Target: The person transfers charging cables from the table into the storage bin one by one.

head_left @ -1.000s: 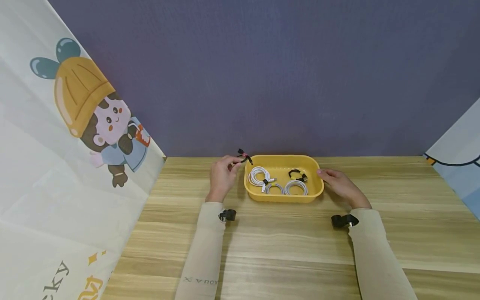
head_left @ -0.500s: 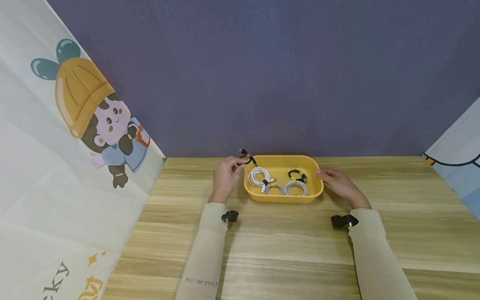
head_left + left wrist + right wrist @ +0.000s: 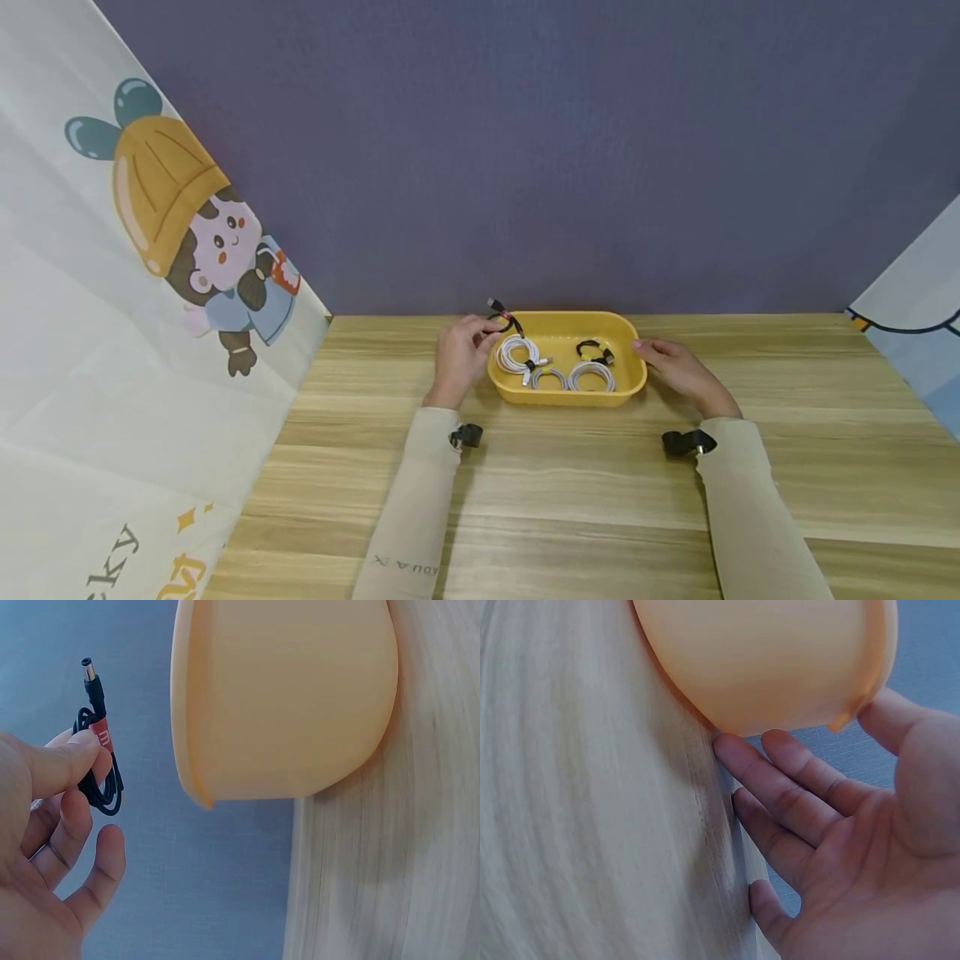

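Note:
My left hand (image 3: 462,354) pinches a small coiled black cable (image 3: 101,776) between thumb and fingers. A red tie binds the coil, and a round barrel plug (image 3: 91,675) points up from it. The coil hangs over the left end of a yellow plastic basket (image 3: 566,398), above the white coiled cable (image 3: 516,353) inside. At the basket's other end, my right hand (image 3: 686,372) holds the rim, thumb hooked over the edge. In the right wrist view its fingertips (image 3: 731,750) lie against or close to the basket's outer wall.
Also in the basket lie a small grey coil (image 3: 550,379), a larger pale coil (image 3: 592,377) and a black cable with a yellow tie (image 3: 595,351). The wooden table (image 3: 570,483) meets a dark blue wall (image 3: 570,167) just behind. A printed white sheet (image 3: 90,317) stands at left.
My left hand has moved to the right with the black cable, from beside the basket's left rim to over its left end. The right hand and basket have hardly moved.

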Demonstrator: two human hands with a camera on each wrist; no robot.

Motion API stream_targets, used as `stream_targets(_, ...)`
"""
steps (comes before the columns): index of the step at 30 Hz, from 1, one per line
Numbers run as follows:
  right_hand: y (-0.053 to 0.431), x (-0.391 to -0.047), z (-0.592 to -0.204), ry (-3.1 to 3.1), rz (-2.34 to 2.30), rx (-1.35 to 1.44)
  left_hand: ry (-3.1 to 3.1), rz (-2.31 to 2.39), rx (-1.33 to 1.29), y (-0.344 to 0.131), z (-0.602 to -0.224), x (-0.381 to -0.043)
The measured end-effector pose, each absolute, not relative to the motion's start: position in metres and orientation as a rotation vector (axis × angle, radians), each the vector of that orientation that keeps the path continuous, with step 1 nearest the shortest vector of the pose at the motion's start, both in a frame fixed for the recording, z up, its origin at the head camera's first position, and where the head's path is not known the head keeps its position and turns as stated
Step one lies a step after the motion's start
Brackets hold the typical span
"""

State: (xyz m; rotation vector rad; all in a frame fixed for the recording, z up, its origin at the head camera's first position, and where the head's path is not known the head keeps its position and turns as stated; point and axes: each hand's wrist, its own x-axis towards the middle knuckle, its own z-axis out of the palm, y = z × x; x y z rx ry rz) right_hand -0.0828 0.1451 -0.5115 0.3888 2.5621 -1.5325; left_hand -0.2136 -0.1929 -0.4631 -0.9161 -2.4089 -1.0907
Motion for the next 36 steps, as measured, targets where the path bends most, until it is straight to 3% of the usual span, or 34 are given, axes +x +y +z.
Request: stream_targets(36,0.145,-0.082,-0.512,2.556,-1.529,0.382,-2.41,-1.028,-1.009,-0.179,-0.467,-0.204)
